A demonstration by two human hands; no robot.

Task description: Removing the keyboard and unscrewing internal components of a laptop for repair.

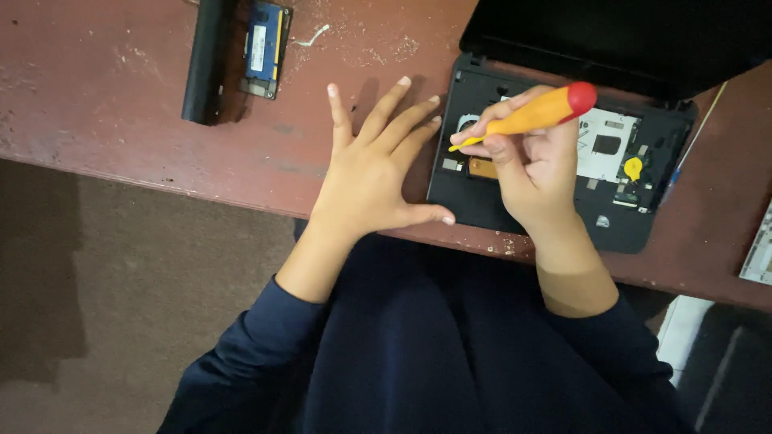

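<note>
An opened black laptop base point(482, 205) lies on the reddish-brown table point(121, 96), its inner parts exposed. My right hand point(535, 165) grips a screwdriver point(531, 115) with an orange handle and red cap, its tip pointing down-left into the laptop's left side. My left hand point(374, 165) is flat on the table just left of the laptop, fingers spread, holding nothing, fingertips near the laptop's edge.
A long black battery bar point(207, 60) and a blue memory module point(265, 44) lie at the table's back left. The laptop's dark lid point(611, 36) stands behind the base. A pale flat part point(760, 249) sits at the right edge. Dust specks dot the table.
</note>
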